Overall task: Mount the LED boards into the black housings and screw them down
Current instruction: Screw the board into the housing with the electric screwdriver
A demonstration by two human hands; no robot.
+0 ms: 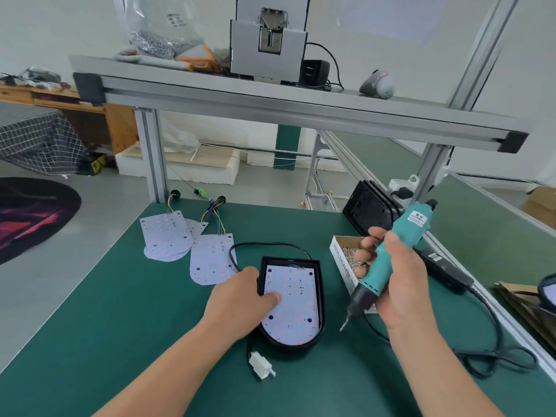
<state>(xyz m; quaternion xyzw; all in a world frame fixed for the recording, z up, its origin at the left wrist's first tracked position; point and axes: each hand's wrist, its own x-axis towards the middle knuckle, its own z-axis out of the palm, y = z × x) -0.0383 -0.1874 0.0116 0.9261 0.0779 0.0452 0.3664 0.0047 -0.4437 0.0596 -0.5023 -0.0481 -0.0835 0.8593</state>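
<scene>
Left grip (237, 297), spread, presses LED board (298, 296) flat in housing (321, 284); right grip (401, 284), three o'clock, clasps screwdriver (406, 233). Advise holding bit vertical.

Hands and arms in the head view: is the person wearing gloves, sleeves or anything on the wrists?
No. The left hand and right hand are bare, with no gloves or rings visible. The left forearm and right forearm are uncovered down to the picture's lower edge: no sleeves, watch or wristband show.
</scene>
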